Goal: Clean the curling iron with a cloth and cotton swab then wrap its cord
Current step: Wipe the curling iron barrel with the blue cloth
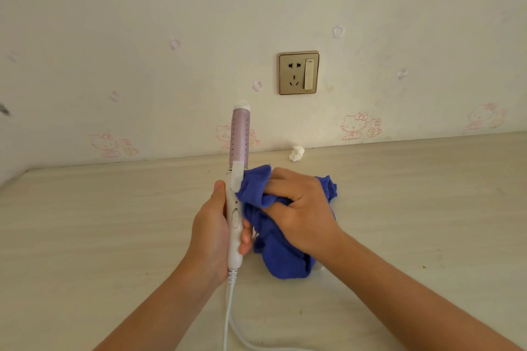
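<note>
left grip (209,232) grasps curling iron (239,134), right grip (302,208) clutches cloth (281,259) against it; crumpled tissue (296,153) beyond.

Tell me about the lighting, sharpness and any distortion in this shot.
Head view: soft, even light, only a faint shadow under the cloth; the iron is sharp, its white tip slightly soft; no glare on the socket; the table has a tilted far edge.

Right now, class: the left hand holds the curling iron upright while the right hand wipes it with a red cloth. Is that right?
No: the head view shows the cloth is blue, not red. The left hand does hold the curling iron upright, and the right hand presses the cloth against it.
</note>
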### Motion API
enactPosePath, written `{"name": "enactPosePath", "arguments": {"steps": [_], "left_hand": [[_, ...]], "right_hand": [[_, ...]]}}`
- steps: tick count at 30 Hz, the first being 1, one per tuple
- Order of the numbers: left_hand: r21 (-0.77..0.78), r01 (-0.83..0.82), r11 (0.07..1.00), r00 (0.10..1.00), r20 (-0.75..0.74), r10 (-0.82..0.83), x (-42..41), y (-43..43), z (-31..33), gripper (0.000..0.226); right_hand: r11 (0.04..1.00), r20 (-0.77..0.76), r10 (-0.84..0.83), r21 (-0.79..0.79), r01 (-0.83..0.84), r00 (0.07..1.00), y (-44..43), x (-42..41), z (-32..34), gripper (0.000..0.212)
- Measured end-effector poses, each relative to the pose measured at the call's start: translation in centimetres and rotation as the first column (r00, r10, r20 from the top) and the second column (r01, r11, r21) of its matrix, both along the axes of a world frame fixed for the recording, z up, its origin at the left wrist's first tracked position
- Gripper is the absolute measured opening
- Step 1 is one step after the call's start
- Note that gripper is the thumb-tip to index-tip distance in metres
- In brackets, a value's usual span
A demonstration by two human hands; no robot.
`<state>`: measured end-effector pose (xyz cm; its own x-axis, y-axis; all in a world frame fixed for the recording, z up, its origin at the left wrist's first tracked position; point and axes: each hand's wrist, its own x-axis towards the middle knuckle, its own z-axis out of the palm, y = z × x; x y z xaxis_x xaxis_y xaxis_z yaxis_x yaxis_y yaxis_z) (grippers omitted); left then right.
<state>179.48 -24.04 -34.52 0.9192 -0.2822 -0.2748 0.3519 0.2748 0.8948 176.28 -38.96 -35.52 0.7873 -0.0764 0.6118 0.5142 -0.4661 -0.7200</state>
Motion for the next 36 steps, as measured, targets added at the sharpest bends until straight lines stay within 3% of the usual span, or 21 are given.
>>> {"name": "enactPosePath", "arguments": {"steps": [2,4,7,10,13,16,19,21,24,26,27,31,34,36], "left_hand": [[0.018,-0.003,1.000,0.999,0.043,0.002,0.0,0.0,-0.1,0.069],[-0.009,0.029,1.000,0.995,0.095,-0.028,0.3,0.2,0.0,0.067],[-0.025,0.067,0.997,0.989,0.133,-0.063,0.7,0.6,-0.3,0.063],[-0.038,0.076,0.996,0.992,0.105,-0.072,0.6,0.4,-0.6,0.052],[-0.071,0.108,0.992,0.993,0.057,-0.104,0.2,0.0,-0.2,0.039],[-0.069,0.075,0.995,0.997,0.020,-0.074,0.3,0.1,-0.2,0.047],[-0.071,0.046,0.996,0.999,0.018,-0.044,0.6,0.5,-0.1,0.059],[-0.021,0.123,0.992,0.991,0.056,-0.122,0.7,0.8,-0.1,0.061],[0.037,0.341,0.939,0.936,0.078,-0.343,0.3,0.6,-0.4,0.058],[0.107,0.397,0.912,0.912,0.071,-0.405,-0.1,0.1,-0.6,0.060],[0.126,0.387,0.914,0.916,0.065,-0.397,-0.1,0.0,-0.7,0.060],[0.128,0.213,0.969,0.974,0.055,-0.221,0.9,0.8,-1.0,0.054],[0.138,0.254,0.957,0.961,0.077,-0.266,0.6,0.8,-1.5,0.056],[0.099,0.330,0.939,0.937,0.082,-0.339,-0.1,0.5,-2.0,0.056]], "right_hand": [[0.999,-0.013,0.022,0.030,-0.021,1.000,-0.4,0.0,0.0,0.031],[0.987,-0.069,0.160,0.020,-0.159,0.985,0.2,-0.4,0.0,0.035],[0.954,-0.138,0.270,-0.098,-0.284,0.953,1.1,-0.7,0.2,0.032],[0.979,-0.114,0.161,-0.110,-0.173,0.980,0.5,-0.4,0.0,0.025],[0.998,-0.064,-0.044,-0.053,0.041,0.997,-0.4,-0.1,0.2,0.037],[0.998,-0.059,0.049,-0.025,-0.051,0.997,-0.3,-0.3,0.3,0.038],[0.981,-0.061,0.160,-0.098,-0.165,0.985,0.4,-0.6,0.0,0.038],[0.997,-0.007,0.051,-0.058,-0.051,0.999,-0.2,-0.3,0.5,0.040],[0.981,0.039,-0.147,0.137,0.140,0.988,-2.1,0.2,1.3,0.037],[0.977,0.030,-0.138,0.168,0.131,0.990,-2.8,0.2,1.6,0.043],[0.987,0.013,-0.078,0.139,0.075,0.997,-2.6,0.1,1.7,0.048],[0.996,-0.097,0.082,-0.025,-0.084,0.992,-1.2,0.2,0.8,0.033],[0.999,-0.069,-0.018,0.037,0.021,0.997,-2.2,0.8,0.4,0.015],[0.982,-0.063,-0.132,0.129,0.139,0.989,-3.8,1.2,0.6,0.017]]}}
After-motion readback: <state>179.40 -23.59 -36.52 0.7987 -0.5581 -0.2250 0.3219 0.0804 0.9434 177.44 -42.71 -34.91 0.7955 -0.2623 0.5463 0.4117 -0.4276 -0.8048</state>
